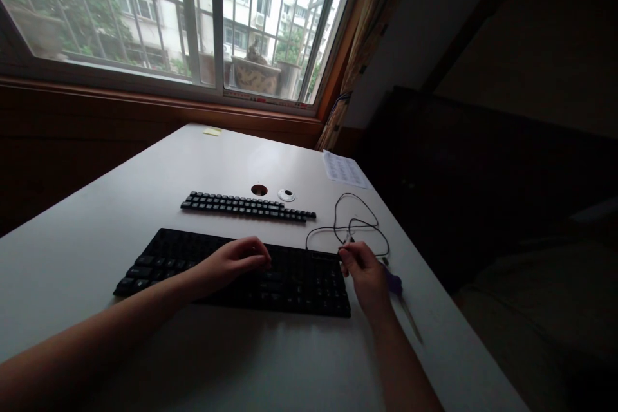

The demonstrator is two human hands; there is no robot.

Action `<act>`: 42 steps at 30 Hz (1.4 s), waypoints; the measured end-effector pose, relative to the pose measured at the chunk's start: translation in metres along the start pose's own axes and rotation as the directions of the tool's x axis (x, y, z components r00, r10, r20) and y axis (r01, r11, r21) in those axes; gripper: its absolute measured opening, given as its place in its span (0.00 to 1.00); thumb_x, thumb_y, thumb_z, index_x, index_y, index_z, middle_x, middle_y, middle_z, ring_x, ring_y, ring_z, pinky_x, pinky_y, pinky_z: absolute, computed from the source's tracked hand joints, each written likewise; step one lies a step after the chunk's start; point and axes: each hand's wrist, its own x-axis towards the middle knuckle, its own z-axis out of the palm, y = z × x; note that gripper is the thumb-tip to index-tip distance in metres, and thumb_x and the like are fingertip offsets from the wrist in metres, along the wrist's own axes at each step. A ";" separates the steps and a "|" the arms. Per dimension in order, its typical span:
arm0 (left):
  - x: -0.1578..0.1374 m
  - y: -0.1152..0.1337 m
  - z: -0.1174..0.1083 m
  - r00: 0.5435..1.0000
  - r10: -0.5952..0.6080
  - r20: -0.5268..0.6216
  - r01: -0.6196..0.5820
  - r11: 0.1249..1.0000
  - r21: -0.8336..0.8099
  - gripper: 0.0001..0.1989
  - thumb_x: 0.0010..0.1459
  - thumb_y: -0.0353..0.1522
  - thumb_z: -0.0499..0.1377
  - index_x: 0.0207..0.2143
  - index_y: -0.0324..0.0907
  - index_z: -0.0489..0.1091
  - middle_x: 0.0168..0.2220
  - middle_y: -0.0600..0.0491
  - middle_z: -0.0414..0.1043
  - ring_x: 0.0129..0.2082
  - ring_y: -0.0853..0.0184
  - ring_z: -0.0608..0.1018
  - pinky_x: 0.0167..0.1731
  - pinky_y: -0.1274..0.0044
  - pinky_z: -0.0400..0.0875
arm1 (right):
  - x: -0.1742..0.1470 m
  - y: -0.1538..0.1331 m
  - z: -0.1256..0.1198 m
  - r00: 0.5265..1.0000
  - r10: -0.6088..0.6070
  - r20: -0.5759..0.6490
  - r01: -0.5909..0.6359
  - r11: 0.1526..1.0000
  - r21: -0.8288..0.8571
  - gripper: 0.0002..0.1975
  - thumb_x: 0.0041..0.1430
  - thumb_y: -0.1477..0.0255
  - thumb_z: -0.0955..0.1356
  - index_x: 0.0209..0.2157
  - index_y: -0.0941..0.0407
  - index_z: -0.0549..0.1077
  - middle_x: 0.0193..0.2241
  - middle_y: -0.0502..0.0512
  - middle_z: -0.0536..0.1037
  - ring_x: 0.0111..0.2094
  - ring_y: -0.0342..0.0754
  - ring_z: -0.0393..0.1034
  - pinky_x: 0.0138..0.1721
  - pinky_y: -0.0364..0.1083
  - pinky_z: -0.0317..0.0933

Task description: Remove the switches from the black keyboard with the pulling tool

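A black keyboard (299, 293) lies flat on the white desk, its cable leaving the back edge near the right. My left hand (239, 256) hovers over or rests on its middle, fingers curled in and thumb close to them. Whatever those fingertips may hold is hidden. At the keyboard's back right corner, my right hand (364, 270) pinches thumb and forefinger together; anything between them is too small to name. Behind the keyboard stand rows of black keycaps (236, 204). Beside my right hand lies a tool like a screwdriver (394, 283), with a purple handle and thin shaft.
A thin black cable (338, 229) loops on the desk (120, 199) behind my right hand. Further back are a round cable hole (259, 190), a white round cover (286, 195), a printed sheet (345, 169) and a yellow note (212, 131). The desk's right edge runs close by.
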 end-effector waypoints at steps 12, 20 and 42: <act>-0.001 0.000 0.000 1.000 -0.002 0.004 0.002 1.000 0.008 0.11 0.61 0.38 0.60 0.40 0.39 0.72 0.39 0.50 0.74 0.42 0.64 0.75 0.45 0.71 0.69 | -0.004 0.003 0.003 0.977 -0.170 0.126 0.197 0.950 -0.244 0.08 0.63 0.66 0.66 0.31 0.54 0.69 0.27 0.48 0.66 0.27 0.44 0.64 0.29 0.43 0.60; 0.000 -0.003 0.000 1.000 0.007 -0.003 -0.007 1.000 0.021 0.12 0.61 0.38 0.60 0.41 0.39 0.72 0.39 0.50 0.74 0.41 0.64 0.75 0.44 0.71 0.69 | -0.004 0.004 0.000 0.943 -0.239 0.234 0.320 0.847 -0.425 0.08 0.62 0.68 0.66 0.29 0.54 0.67 0.27 0.49 0.67 0.27 0.45 0.64 0.33 0.44 0.60; -0.001 -0.001 0.000 1.000 0.019 0.005 -0.019 0.998 0.066 0.11 0.62 0.38 0.59 0.41 0.40 0.72 0.40 0.50 0.74 0.42 0.63 0.76 0.46 0.70 0.70 | -0.003 0.010 -0.002 0.970 -0.065 0.236 0.195 0.786 -0.586 0.22 0.68 0.58 0.59 0.25 0.55 0.69 0.22 0.54 0.74 0.26 0.50 0.72 0.30 0.45 0.57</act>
